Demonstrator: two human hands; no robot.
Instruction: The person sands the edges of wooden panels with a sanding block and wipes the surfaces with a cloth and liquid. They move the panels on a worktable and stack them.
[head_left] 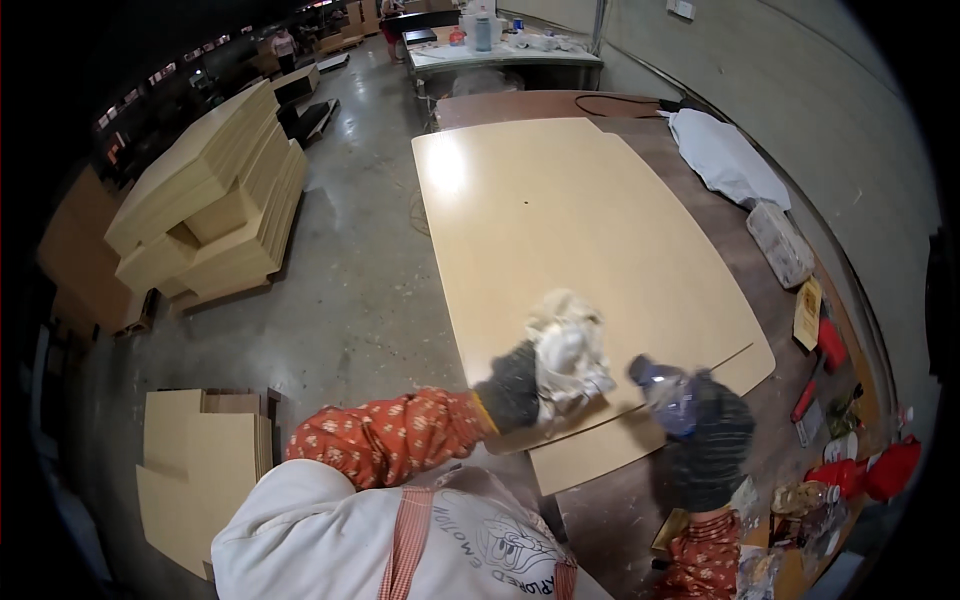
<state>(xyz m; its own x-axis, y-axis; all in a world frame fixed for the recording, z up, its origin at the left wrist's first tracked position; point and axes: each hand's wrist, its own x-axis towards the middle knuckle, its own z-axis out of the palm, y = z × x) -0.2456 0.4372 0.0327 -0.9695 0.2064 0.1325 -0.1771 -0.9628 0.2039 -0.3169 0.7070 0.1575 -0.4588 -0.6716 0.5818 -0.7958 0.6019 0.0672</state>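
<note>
My left hand [508, 385], in a dark grey work glove, is closed round a crumpled white cloth [568, 350]. The cloth is over the near part of a pale wood-coloured panel [560, 220], which lies flat on a brown table. A second pale panel [595, 455] sticks out from under its near edge. My right hand [712, 435], gloved the same way, grips a small clear plastic bottle [672, 400] with a dark cap, tilted to the left above the panel's near right corner. Slight motion blur softens the bottle.
Along the table's right side lie a white plastic sheet [728, 160], a wrapped block [780, 243], a red-handled tool [806, 395] and several bottles [805, 498]. Stacked panels stand on the floor at left [200, 200] and lower left [200, 450]. Another table [500, 55] is at the back.
</note>
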